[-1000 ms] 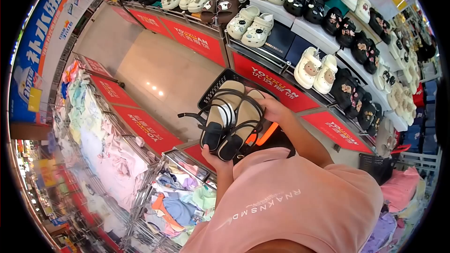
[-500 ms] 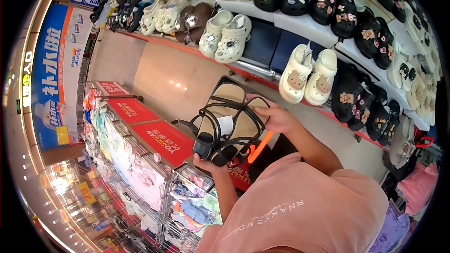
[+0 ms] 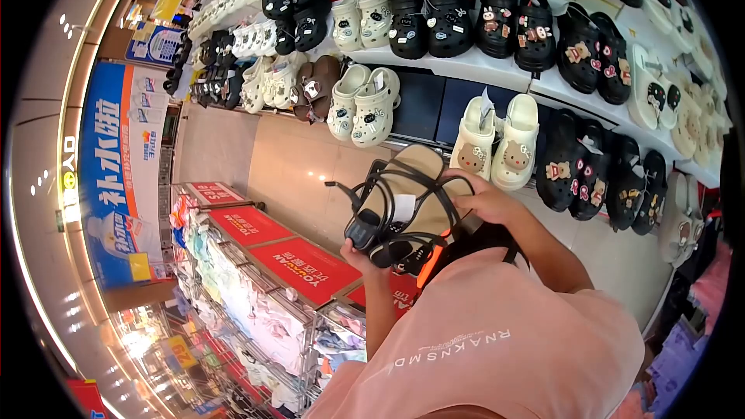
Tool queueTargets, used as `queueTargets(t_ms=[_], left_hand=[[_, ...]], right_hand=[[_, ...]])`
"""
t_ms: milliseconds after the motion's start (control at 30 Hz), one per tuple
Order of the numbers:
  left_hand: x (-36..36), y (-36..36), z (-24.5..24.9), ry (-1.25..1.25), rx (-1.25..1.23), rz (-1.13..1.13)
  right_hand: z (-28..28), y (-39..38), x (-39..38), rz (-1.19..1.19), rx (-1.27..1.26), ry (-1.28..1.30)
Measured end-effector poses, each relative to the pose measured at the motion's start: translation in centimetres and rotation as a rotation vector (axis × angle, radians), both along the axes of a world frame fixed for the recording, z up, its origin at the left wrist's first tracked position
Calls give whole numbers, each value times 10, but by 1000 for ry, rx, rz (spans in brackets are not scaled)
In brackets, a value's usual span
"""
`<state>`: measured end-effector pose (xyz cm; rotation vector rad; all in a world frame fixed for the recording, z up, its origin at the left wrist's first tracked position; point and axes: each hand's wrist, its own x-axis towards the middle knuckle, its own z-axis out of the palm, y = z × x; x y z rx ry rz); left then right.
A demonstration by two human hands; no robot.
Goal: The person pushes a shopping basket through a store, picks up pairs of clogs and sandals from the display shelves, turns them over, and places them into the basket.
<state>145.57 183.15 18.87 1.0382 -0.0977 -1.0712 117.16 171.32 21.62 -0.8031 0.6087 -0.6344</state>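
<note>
In front of my chest I hold a pair of sandals (image 3: 415,171) with tan insoles and thin black straps, soles tilted toward my face. My left hand (image 3: 362,255) grips the lower left end, by a black heel part. On the other side, the fingers of my right hand (image 3: 489,202) are closed on the right edge and straps. A white label (image 3: 403,207) lies on one insole. One black strap end sticks out to the left. Below the sandals hangs an orange strip (image 3: 431,265), close to my pink shirt (image 3: 497,318).
Shelves of clogs run across the back, with cream bear-face clogs (image 3: 516,143) just beyond my right hand. At lower left stands a clothes rack (image 3: 256,310) topped by red sign panels (image 3: 303,268). A blue poster (image 3: 109,163) stands at far left.
The view has shifted, so shelves sit lower and the hands appear farther right. The sandals are turned slightly and sit nearer the cream clogs in view. Both hands keep their hold.
</note>
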Motion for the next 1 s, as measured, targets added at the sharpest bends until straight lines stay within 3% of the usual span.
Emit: queueTargets(t_ms=[33, 67, 200, 367, 433, 467, 567, 633, 667, 800, 900, 1000], left_hand=[[-5, -7, 6, -3, 59, 26], [-5, -13, 8, 12, 58, -7], [15, -35, 0, -13, -19, -169], [69, -52, -9, -14, -64, -405], [83, -59, 0, -39, 9, -490], [92, -64, -8, -26, -79, -564], [109, -78, -20, -41, -58, -576], [124, -97, -37, 78, -27, -667], [120, -109, -15, -51, -147, -700], [134, -171, -7, -274, 0, -1018], [119, -224, -21, -585, 24, -1263], [96, -269, -25, -747, -10, -1472]], right_hand=[[3, -3, -4, 45, -118, 122], [4, -2, -5, 29, -16, 109], [0, 2, 3, -7, -47, 160], [-16, 17, 38, -104, 279, -140], [-18, 23, 62, -202, 279, 94], [-21, 24, 71, -235, 258, 64], [-19, 38, 93, -328, 281, 22], [-27, 48, 103, -345, 286, -51], [-34, 53, 108, -390, 340, -70], [-52, 84, 147, -530, 504, -273], [-72, 99, 155, -456, 682, -201], [-83, 94, 157, -458, 685, -241]])
